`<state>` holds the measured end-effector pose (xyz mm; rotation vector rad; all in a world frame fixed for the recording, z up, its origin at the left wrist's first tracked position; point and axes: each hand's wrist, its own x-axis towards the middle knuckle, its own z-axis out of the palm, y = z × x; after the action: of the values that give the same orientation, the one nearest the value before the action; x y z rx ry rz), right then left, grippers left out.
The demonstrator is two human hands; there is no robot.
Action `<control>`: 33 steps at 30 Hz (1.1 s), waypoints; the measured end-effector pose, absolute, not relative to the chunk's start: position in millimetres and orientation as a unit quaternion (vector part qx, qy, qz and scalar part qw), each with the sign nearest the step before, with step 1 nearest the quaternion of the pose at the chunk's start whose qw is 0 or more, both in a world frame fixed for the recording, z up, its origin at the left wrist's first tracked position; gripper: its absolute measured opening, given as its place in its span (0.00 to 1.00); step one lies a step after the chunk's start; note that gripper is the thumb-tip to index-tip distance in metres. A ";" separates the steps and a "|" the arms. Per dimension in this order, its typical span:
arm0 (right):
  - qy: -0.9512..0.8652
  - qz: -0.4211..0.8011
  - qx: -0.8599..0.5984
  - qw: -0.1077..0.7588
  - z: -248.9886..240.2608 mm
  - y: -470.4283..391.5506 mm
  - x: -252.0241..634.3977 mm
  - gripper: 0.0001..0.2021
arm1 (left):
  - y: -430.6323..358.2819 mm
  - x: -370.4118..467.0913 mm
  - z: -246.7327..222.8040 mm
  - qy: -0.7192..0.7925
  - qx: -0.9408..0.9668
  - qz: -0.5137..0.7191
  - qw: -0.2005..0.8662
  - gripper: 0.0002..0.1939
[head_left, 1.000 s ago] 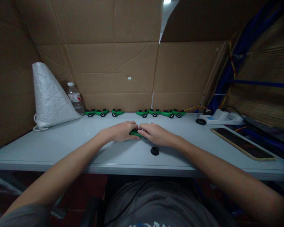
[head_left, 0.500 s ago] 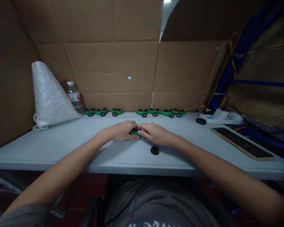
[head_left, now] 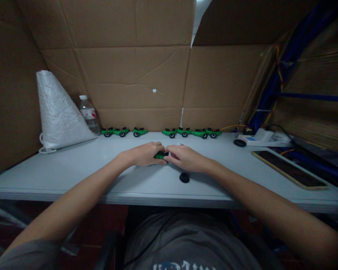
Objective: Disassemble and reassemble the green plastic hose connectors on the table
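Between both hands, low over the middle of the table, is a green toy car [head_left: 159, 155] with black parts, largely covered by fingers. My left hand [head_left: 148, 154] is closed around its left side, thumb along the near face. From the right, my right hand [head_left: 183, 156] grips the other end with bent fingers. A small red bit shows just behind the right hand; I cannot make out what it is. Closer to the front edge, below the right hand, a round black disc [head_left: 184, 177], like a small wheel, lies flat on the white table [head_left: 81, 168].
Several green toy cars [head_left: 183, 131] stand in a row along the cardboard wall [head_left: 115, 75]. A silvery bag [head_left: 59, 116] and a water bottle [head_left: 88, 114] are at the back left. At right lie a phone [head_left: 288, 169], a black ring [head_left: 240, 143] and a white power strip [head_left: 267, 140].
The hands keep their hold on the toy car, which looks slightly turned, with more of its black top showing. The whole view has shifted a little.
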<state>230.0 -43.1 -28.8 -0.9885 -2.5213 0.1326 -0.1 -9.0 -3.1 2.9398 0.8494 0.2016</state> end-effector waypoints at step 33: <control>-0.911 0.035 -0.356 0.204 -29.8 -42.1 229.5 0.07 | -9.0 0.0 -2.3 0.275 0.959 0.063 0.032 0.22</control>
<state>229.5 -42.1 -29.8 -0.9918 -2.5419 0.0974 0.0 -9.0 -2.3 2.9514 0.8477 0.1949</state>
